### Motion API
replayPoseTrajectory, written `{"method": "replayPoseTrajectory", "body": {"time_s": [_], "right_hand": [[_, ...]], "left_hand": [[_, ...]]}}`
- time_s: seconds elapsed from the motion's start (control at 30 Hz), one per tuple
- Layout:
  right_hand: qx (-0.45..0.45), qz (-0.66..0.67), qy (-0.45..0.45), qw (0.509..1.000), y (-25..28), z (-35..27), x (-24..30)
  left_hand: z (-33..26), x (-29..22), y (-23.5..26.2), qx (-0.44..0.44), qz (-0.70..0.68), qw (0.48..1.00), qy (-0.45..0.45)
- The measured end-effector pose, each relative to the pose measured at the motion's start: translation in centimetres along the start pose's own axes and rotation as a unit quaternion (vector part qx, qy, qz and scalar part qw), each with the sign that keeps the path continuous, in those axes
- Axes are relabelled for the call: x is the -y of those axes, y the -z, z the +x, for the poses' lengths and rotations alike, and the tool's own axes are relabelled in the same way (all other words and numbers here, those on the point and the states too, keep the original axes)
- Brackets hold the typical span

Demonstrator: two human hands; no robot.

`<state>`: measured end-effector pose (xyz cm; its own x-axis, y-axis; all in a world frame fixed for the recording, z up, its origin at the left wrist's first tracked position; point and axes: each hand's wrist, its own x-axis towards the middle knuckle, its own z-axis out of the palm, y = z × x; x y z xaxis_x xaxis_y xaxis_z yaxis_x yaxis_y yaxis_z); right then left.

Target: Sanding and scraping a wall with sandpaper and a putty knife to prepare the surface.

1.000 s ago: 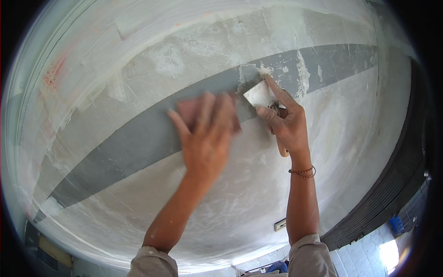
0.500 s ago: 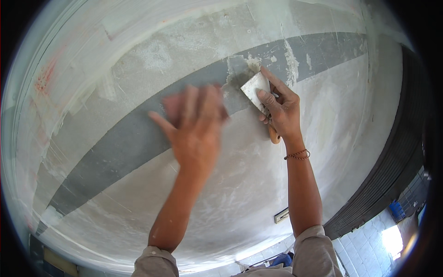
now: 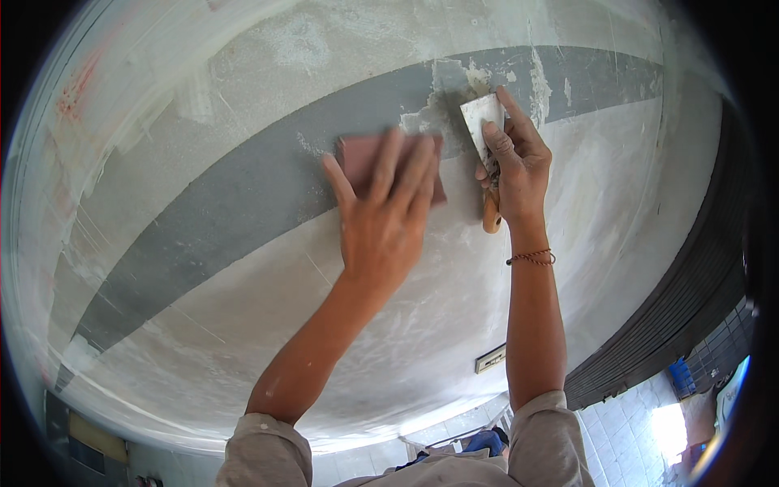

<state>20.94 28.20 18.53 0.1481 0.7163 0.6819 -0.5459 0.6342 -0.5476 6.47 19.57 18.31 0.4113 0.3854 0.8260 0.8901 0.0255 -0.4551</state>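
Observation:
My left hand (image 3: pixel 385 219) lies spread over a reddish-brown sheet of sandpaper (image 3: pixel 359 156), pressing it to the wall on the dark grey band (image 3: pixel 243 195). The fingers are slightly blurred. My right hand (image 3: pixel 523 178) grips a putty knife (image 3: pixel 480 122) with a broad pale metal blade and a wooden handle; the thumb rests on the blade and the index finger stretches up beside it. Above the blade is a rough patch of pale filler (image 3: pixel 479 76), with another streak (image 3: pixel 539 85) to its right.
A switch plate (image 3: pixel 490 359) is set in the wall left of my right forearm. A dark ribbed shutter (image 3: pixel 649 333) curves along the right side. Pale floor tiles (image 3: pixel 629 426) and a blue container (image 3: pixel 682 377) show at the lower right.
My left hand has slid the sandpaper to the right along the wall. The view has shifted slightly; my right hand still grips the putty knife, now held more upright.

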Motion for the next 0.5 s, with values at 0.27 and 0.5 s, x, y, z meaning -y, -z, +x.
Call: {"method": "replayPoseTrajectory", "body": {"time_s": [0.27,0.5], "right_hand": [[-0.003,-0.021,0.004,1.000,0.2,-0.2,0.3],[0.006,-0.030,-0.003,1.000,0.2,-0.2,0.0]], "left_hand": [[2.1,0.1,1.3,-0.009,0.011,1.000,0.005],[4.6,2.5,2.1,-0.010,0.040,0.999,0.007]]}}
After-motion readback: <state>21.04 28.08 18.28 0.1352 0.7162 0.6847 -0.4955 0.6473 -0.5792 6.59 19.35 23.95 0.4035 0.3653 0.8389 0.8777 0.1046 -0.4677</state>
